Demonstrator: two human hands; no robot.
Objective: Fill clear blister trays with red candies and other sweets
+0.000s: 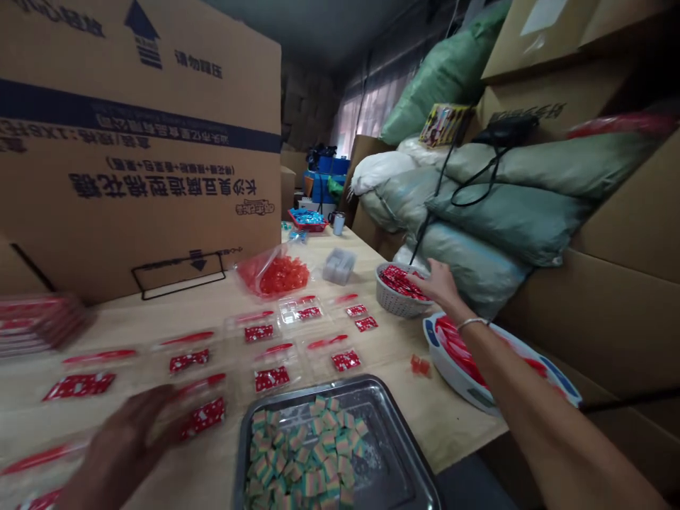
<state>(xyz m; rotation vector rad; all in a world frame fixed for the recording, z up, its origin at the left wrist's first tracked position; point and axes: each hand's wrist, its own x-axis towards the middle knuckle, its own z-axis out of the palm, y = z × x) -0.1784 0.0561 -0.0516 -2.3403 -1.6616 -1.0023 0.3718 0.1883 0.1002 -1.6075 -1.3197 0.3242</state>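
Observation:
My right hand (438,282) reaches far across the table into a small white basket (396,303) filled with red wrapped candies; its fingers curl down among them and what they grip is hidden. My left hand (127,439) is blurred at the lower left, hovering over clear zip bags (205,416) that each hold a red packet. Several such bags lie in rows on the wooden table (404,397). A metal tray (393,453) in front of me holds striped candy cubes (302,453).
A big cardboard box (138,142) stands at the back left. A bag of orange candies (276,275) lies mid-table. A white oval dish (467,379) with red packets sits under my right forearm. Stuffed sacks (504,212) and cartons line the right side.

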